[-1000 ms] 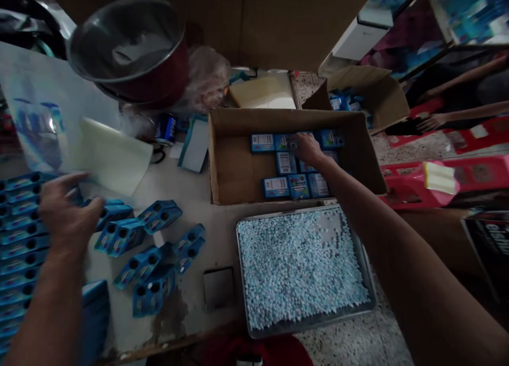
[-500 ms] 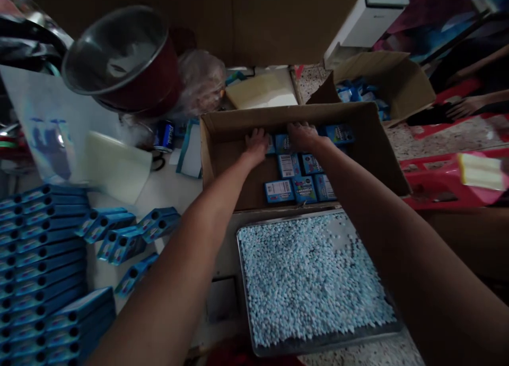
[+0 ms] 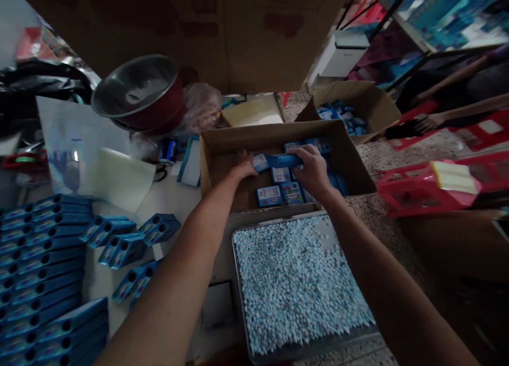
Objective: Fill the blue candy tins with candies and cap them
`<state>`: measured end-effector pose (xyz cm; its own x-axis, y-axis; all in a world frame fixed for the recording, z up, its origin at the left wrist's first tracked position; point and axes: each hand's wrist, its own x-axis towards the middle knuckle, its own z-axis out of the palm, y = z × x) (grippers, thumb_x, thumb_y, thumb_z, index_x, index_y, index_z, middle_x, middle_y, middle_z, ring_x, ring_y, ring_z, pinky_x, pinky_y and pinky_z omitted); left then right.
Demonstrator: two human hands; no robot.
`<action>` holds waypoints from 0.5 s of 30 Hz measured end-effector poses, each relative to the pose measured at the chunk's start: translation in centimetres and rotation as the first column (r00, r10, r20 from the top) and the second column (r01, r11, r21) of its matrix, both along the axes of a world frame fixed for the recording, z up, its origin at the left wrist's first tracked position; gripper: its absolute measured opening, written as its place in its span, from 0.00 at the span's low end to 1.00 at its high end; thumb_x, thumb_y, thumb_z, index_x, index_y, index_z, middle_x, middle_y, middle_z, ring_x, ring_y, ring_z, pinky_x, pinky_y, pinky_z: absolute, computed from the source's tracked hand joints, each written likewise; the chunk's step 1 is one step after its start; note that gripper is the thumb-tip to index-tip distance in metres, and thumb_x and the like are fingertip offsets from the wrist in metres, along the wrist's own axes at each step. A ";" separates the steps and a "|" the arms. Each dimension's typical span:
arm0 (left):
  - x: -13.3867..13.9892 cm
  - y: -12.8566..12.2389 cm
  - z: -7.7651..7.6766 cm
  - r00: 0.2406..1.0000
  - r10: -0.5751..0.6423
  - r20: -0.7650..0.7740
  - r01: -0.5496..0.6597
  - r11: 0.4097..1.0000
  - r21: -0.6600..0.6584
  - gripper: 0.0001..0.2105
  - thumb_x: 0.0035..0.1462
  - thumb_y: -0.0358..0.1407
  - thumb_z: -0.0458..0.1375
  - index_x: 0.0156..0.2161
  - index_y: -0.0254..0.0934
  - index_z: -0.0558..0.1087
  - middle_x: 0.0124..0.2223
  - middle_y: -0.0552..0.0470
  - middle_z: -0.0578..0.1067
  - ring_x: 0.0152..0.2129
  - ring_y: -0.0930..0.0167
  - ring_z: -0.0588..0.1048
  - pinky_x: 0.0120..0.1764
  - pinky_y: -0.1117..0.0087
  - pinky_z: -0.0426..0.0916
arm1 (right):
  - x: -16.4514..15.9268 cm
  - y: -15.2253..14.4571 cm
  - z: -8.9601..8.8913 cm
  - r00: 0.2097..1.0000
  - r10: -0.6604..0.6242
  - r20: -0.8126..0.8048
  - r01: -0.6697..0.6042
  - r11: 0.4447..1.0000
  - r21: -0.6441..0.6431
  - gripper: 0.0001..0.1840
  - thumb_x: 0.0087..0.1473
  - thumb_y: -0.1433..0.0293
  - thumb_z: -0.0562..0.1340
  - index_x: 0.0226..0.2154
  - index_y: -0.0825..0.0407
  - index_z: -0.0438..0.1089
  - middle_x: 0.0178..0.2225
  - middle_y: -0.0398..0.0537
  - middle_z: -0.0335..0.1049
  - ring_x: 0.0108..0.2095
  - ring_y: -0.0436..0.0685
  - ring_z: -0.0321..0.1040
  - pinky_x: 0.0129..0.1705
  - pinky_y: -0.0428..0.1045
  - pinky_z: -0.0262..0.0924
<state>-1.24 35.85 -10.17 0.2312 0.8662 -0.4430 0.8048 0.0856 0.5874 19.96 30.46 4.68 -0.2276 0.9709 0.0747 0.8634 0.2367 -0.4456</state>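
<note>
Both of my hands are inside a long open cardboard box (image 3: pixel 222 138). My right hand (image 3: pixel 313 167) is closed on a blue candy box (image 3: pixel 284 160), which lies sideways across the others. At the left end of the same row, my left hand (image 3: pixel 243 164) grips a small candy box (image 3: pixel 260 163) with a white label side. Around and below them lie several more blue candy boxes, among them one printed front-up (image 3: pixel 292 192). Before the cardboard box, between my forearms, is a metal tray (image 3: pixel 235 260) full of small pale blue candies (image 3: pixel 298 281).
On the left stand stacked blue boxes (image 3: pixel 43 270) with round holes. Behind them are a red pot (image 3: pixel 163 109) and a blue can (image 3: pixel 167 150). A second carton (image 3: pixel 377 109) holds blue packets. At the right are red plastic stools (image 3: pixel 413 188) and another person's hand (image 3: pixel 431 122).
My hands have drawn back from the far wall of the cardboard box, bringing a row of candy boxes up between them. The view has shifted a little.
</note>
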 end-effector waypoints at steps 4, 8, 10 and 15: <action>-0.5 -0.8 2.8 0.998 0.051 0.030 -0.050 0.998 -0.029 0.46 0.32 0.32 0.76 0.61 0.31 0.67 0.66 0.29 0.70 0.65 0.46 0.68 0.66 0.50 0.63 | 1.3 -6.6 2.8 0.959 -0.150 -0.241 0.164 0.986 0.040 0.21 0.50 0.73 0.62 0.47 0.43 0.76 0.51 0.50 0.75 0.56 0.65 0.70 0.62 0.62 0.65; -3.5 -4.5 8.4 0.913 0.135 0.386 -0.170 0.984 0.058 0.47 0.38 0.39 0.73 0.66 0.35 0.62 0.64 0.37 0.73 0.60 0.54 0.74 0.61 0.57 0.70 | 1.6 -11.9 3.3 0.740 -0.375 -0.558 0.346 0.924 -0.162 0.17 0.50 0.64 0.68 0.45 0.46 0.74 0.46 0.49 0.77 0.50 0.63 0.73 0.57 0.60 0.68; -4.8 -8.1 11.3 0.684 0.157 0.712 -0.239 0.971 0.016 0.44 0.41 0.44 0.71 0.65 0.41 0.65 0.62 0.42 0.75 0.60 0.55 0.75 0.60 0.56 0.71 | 1.0 -14.1 4.0 0.545 -0.486 -0.683 0.345 0.873 -0.346 0.20 0.49 0.60 0.71 0.45 0.47 0.73 0.43 0.46 0.78 0.44 0.60 0.74 0.51 0.57 0.70; -4.6 -18.4 15.4 0.321 0.388 0.864 -0.242 0.916 -0.321 0.31 0.51 0.53 0.56 0.58 0.40 0.75 0.49 0.42 0.82 0.51 0.52 0.81 0.54 0.46 0.76 | -0.8 -18.5 8.0 0.313 -0.623 -0.717 0.219 0.782 -0.584 0.20 0.53 0.56 0.71 0.46 0.47 0.75 0.37 0.43 0.77 0.32 0.53 0.68 0.30 0.46 0.61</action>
<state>-5.83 17.47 5.24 0.2703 0.9298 -0.2499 -0.3005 0.3281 0.8956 19.17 12.01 12.71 0.2101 0.9027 -0.3755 -0.0899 -0.3646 -0.9268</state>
